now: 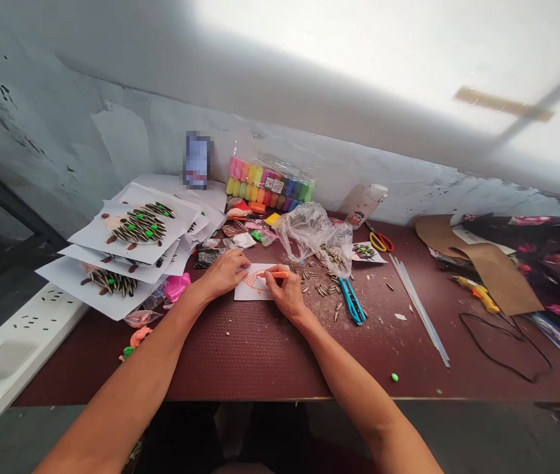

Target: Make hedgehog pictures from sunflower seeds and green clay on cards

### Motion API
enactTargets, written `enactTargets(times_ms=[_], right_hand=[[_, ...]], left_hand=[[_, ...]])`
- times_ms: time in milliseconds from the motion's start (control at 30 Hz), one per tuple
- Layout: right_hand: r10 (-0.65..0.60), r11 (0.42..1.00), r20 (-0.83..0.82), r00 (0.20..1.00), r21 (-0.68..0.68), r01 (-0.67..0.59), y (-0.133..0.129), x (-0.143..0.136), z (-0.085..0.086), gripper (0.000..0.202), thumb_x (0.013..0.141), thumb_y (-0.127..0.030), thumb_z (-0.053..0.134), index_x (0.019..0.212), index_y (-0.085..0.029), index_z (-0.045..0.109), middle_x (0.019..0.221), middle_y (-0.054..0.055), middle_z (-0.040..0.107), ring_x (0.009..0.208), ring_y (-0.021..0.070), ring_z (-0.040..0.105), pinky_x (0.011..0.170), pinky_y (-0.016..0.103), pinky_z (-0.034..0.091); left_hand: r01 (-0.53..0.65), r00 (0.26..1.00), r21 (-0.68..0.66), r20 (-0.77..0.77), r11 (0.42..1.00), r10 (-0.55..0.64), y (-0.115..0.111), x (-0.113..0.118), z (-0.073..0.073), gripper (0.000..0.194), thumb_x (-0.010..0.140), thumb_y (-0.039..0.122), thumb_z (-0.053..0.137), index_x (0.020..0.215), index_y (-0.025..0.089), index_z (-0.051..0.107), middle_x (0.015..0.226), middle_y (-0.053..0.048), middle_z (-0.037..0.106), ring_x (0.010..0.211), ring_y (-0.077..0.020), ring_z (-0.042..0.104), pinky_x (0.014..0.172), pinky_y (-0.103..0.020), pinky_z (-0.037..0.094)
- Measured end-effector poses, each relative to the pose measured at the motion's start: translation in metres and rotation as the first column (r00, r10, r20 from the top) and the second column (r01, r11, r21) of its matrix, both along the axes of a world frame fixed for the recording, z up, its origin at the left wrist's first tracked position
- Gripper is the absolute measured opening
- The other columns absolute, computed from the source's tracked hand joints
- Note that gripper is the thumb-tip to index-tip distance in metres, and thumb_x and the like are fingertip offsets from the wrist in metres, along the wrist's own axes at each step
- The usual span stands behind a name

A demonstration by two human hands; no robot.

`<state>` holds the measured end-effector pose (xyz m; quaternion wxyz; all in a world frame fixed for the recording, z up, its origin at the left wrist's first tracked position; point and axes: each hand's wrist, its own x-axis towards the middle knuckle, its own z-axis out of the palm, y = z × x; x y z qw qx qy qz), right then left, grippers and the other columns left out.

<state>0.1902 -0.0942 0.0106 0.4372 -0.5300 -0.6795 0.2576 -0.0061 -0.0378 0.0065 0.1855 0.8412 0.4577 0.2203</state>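
- I see the white card (243,294) lying on the dark red table (260,359), to the left of the blue cutter (352,301); it bears an orange drawing (251,281).
- The right hand (286,291), nearer to the cutter, grasps the orange pen (279,274) between its fingers.
- The left hand (230,270), farther left of the cutter, puts bent fingers on the card's upper side; if they pinch it, I cannot tell.
- The card seems light and thin, easy to slide or crease; pressing flat near its border is the safest hold.
- The pen looks light, stiff, perhaps smooth; a good grip is low, close to the tip.
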Motion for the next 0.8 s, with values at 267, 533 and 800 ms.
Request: enactTargets(times_ms=[267,533,800], right_hand=[[-0.085,0.996,-0.012,0.996,-0.013,0.085,0.0019,0.0032,0.0004,0.030,0.092,-0.040,0.054,0.080,-0.019,0.071,0.065,0.002,0.065,0.056,0.0148,0.057,0.057,0.026,0.043],[-0.015,0.999,-0.013,1.000,-0.033,0.015,0.0021,0.0029,-0.0022,0.031,0.093,-0.042,0.052,0.084,-0.019,0.072,0.084,0.005,0.072,0.066,0.0158,0.064,0.062,0.027,0.045],[-0.010,1.000,0.020,1.000,-0.024,0.010,0.0044,0.0024,-0.0054,0.030,0.093,-0.038,0.053,0.084,-0.019,0.075,0.086,0.006,0.074,0.066,0.0153,0.064,0.064,0.027,0.046]], left_hand=[[0.022,0.999,0.023,0.032,1.000,-0.022,0.0009,-0.0008,-0.0010,0.018,0.081,0.015,0.058,0.088,0.016,0.074,0.092,-0.008,0.067,0.092,-0.0227,0.062,0.086,-0.036,0.050],[-0.009,0.998,0.032,0.057,0.999,0.007,-0.0008,0.0000,-0.0045,0.019,0.080,0.013,0.057,0.089,0.016,0.074,0.091,-0.008,0.066,0.089,-0.0223,0.062,0.085,-0.035,0.050],[-0.027,0.998,0.036,0.051,0.999,0.025,-0.0004,0.0003,-0.0083,0.021,0.080,0.016,0.057,0.092,0.016,0.075,0.091,-0.008,0.066,0.089,-0.0229,0.062,0.085,-0.036,0.051]])
